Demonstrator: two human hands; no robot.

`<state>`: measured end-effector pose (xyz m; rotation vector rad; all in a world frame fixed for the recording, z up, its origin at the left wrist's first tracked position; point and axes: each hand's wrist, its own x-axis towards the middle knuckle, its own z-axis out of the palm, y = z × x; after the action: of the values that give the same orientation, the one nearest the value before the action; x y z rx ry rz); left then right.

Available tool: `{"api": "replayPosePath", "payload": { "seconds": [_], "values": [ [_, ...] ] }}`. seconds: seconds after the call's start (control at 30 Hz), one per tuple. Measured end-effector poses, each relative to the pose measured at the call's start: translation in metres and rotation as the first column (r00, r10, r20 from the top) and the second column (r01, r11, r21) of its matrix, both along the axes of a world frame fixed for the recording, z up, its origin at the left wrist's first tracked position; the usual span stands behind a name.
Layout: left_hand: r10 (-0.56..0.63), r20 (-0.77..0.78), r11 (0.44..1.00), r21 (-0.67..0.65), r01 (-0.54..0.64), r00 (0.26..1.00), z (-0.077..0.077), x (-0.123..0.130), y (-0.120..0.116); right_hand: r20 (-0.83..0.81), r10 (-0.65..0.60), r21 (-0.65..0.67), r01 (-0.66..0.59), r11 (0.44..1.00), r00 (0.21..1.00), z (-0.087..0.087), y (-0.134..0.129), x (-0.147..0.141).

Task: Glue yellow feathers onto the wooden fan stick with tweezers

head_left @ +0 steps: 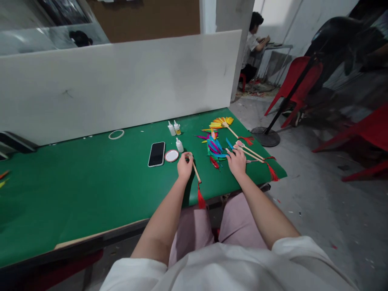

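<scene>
My left hand [184,166] is closed around a wooden fan handle [196,169], whose red tassel [201,197] hangs over the table's front edge. The handle's upper end is hidden by my fingers. To the right, my right hand [237,162] reaches with fingers apart at the edge of a pile of coloured feathers [214,144], touching a blue one. Just beyond its fingertips lie two more fan handles [253,153] with pale heads and red tassels. A fan of yellow and orange feathers [222,122] lies farther back. One red feather [214,162] rests between my hands.
Left of my hands are a phone [157,154], a round white lid [171,156] and several small white bottles [179,145]. A tape ring [116,134] lies farther left on the green table [91,182]. A white board [136,85] stands behind. Another person [251,46] sits beyond.
</scene>
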<state>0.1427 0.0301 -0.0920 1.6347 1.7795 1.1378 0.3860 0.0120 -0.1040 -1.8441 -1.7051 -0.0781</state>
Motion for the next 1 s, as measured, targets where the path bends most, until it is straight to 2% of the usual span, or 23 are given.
{"api": "replayPosePath", "payload": {
  "seconds": [0.37, 0.63, 0.87, 1.0],
  "values": [
    [-0.030, -0.012, 1.000, -0.001, 0.030, 0.999, 0.003, 0.001, -0.002, -0.068, 0.067, -0.020, -0.069, 0.997, 0.995, 0.005, -0.003, -0.001],
    [-0.082, -0.095, 0.997, 0.005, 0.083, 0.992, 0.002, 0.001, -0.007, -0.219, 0.079, 0.065, -0.066, 0.996, 0.972, -0.002, -0.003, 0.006],
    [-0.128, -0.239, 0.983, 0.094, 0.155, 0.962, 0.000, 0.003, -0.014, -0.321, 0.091, 0.127, -0.052, 0.990, 0.943, 0.002, -0.008, 0.006],
    [-0.114, -0.298, 0.967, 0.184, 0.174, 0.948, 0.002, 0.005, -0.016, -0.423, 0.078, 0.101, -0.039, 0.994, 0.903, 0.006, -0.010, 0.003]
  ]
}}
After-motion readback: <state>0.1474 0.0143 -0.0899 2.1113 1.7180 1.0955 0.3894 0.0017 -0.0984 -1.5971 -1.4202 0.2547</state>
